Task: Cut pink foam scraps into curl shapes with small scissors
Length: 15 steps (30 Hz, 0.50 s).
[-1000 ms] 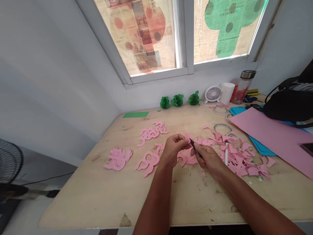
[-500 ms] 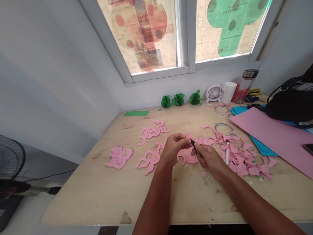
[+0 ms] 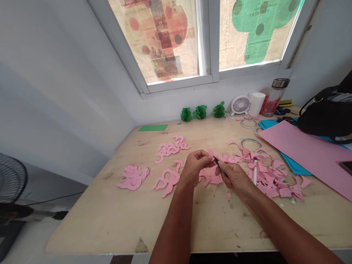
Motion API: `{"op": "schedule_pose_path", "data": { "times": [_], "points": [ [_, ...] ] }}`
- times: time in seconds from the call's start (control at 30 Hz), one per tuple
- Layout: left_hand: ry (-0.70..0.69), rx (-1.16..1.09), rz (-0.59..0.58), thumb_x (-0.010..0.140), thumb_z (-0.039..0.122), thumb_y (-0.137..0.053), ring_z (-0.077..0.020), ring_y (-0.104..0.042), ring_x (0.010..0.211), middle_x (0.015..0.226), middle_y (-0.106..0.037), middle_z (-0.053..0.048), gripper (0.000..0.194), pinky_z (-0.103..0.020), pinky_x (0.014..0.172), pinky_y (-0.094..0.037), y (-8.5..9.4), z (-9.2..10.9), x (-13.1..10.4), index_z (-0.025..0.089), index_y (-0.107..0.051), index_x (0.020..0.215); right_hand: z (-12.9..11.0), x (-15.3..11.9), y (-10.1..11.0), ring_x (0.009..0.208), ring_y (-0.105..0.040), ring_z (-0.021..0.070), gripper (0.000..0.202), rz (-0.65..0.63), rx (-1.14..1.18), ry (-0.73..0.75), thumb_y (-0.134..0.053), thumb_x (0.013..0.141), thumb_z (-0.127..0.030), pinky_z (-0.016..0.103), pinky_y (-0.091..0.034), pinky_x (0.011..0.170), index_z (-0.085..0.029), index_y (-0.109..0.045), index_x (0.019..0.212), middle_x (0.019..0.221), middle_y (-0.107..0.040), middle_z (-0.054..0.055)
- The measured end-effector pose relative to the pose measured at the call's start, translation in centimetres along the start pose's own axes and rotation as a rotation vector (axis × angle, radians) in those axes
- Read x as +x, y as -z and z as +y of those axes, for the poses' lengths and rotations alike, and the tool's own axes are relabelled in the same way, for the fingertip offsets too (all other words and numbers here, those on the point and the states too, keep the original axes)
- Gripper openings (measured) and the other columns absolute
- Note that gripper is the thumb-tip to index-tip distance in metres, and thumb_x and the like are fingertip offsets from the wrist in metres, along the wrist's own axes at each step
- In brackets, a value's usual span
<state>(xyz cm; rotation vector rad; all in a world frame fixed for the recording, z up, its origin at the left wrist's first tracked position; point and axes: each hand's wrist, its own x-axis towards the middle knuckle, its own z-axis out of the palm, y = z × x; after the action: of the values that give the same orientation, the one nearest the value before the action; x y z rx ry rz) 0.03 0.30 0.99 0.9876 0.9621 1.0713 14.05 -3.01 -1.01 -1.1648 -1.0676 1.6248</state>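
My left hand (image 3: 195, 165) pinches a small piece of pink paper (image 3: 211, 154) over the middle of the table. Closed around a dark cutting tool (image 3: 219, 167), probably scissors, is my right hand (image 3: 233, 176); the tool's tip touches the paper beside my left fingertips. Cut pink curly shapes (image 3: 168, 180) lie just left of my left wrist, with another group (image 3: 171, 148) behind them and a stacked pile (image 3: 134, 177) farther left. Pink scraps (image 3: 271, 178) are heaped to the right of my right hand, a white pen (image 3: 255, 173) among them.
Green paper ornaments (image 3: 200, 112), a small white fan (image 3: 240, 105) and a glass bottle (image 3: 275, 97) stand along the wall. Tape rings (image 3: 250, 143) lie behind the scraps. Pink sheet (image 3: 305, 150), blue sheets and a black bag (image 3: 324, 113) occupy the right side.
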Motion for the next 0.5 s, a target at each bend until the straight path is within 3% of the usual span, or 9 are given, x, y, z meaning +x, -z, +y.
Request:
{"op": "schedule_pose_path", "data": {
  "times": [0.5],
  "points": [
    [-0.017,-0.011,0.027,0.058,0.024,-0.069,-0.0124,-0.058,0.06,0.06,-0.06,-0.001,0.017,-0.029,0.069,-0.048,-0.33,-0.22,0.11,0.013,-0.055,0.058,0.28,0.13,0.07,0.035,-0.017,0.0054,0.043,0.055,-0.07,0.042,-0.05,0.076,-0.056,0.022,-0.011,0.037,-0.015,-0.056,0.063,0.039,-0.027,-0.009]
  ]
}}
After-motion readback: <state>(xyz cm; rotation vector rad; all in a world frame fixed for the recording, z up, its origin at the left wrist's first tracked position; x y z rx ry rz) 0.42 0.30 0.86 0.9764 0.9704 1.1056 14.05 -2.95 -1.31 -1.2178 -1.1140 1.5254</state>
